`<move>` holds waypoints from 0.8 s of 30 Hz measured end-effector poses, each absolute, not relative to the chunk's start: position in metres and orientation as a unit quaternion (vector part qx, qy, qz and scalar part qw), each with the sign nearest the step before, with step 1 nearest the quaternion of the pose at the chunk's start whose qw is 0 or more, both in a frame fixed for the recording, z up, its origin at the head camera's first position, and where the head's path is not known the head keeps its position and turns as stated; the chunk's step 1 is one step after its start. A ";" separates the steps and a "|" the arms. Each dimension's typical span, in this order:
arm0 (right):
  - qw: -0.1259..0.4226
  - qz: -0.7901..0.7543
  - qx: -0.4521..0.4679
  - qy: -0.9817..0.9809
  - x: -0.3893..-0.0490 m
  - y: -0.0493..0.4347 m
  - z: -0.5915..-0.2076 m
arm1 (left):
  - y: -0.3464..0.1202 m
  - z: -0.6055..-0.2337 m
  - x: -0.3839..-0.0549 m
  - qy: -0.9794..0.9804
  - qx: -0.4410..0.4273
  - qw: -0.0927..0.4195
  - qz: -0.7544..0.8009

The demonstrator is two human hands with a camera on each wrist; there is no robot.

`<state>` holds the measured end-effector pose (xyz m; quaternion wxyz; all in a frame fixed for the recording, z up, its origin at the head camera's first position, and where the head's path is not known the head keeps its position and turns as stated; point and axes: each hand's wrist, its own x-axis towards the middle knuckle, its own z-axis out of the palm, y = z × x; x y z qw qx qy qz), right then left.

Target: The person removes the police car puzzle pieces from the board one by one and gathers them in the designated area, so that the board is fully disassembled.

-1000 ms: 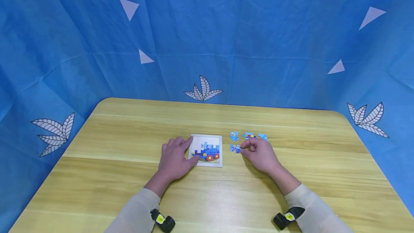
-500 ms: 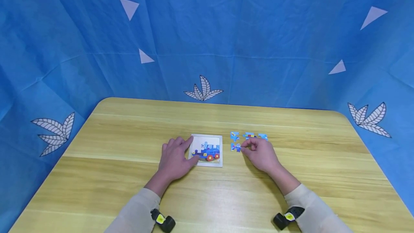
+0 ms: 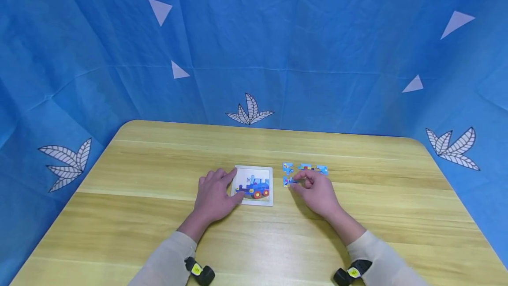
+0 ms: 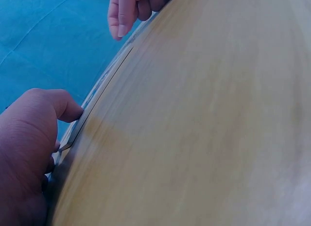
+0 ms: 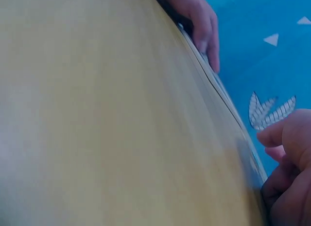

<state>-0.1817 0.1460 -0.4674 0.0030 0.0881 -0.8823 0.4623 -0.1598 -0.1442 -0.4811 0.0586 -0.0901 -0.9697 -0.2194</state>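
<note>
In the head view, a square puzzle tray [image 3: 271, 187] with a pale frame lies flat on the table, partly filled with a blue train picture. My left hand [image 3: 215, 194] rests at its left side, forefinger on the upper corner and thumb lower over the edge. To the tray's right, my right hand [image 3: 319, 192] pinches the right end of a blue puzzle piece [image 3: 285, 182] between thumb and forefinger; the fingertips partly hide it. Both hands [image 4: 29, 138] [image 5: 291, 158] show at the table edge in the wrist views, where the piece cannot be made out.
Several loose blue pieces lie behind the right hand: one at the left [image 3: 287, 167], a middle one [image 3: 305, 166] and a right one [image 3: 322, 169], partly covered by the hand. A blue patterned curtain [image 3: 254, 47] hangs behind the wooden table [image 3: 254, 246].
My right thumb and forefinger have shifted slightly left over the piece and cover more of it. The left hand and the tray stay in place.
</note>
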 end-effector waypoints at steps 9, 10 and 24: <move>-0.029 0.505 0.131 -0.853 -0.170 0.113 -0.467 | -0.145 -0.481 -0.160 -0.970 -0.093 0.063 -0.216; -0.034 0.506 0.135 -0.851 -0.170 0.108 -0.467 | -0.145 -0.481 -0.160 -0.970 -0.093 0.062 -0.215; -0.051 0.500 0.168 -0.848 -0.172 0.063 -0.463 | -0.145 -0.479 -0.159 -0.972 -0.100 0.059 -0.207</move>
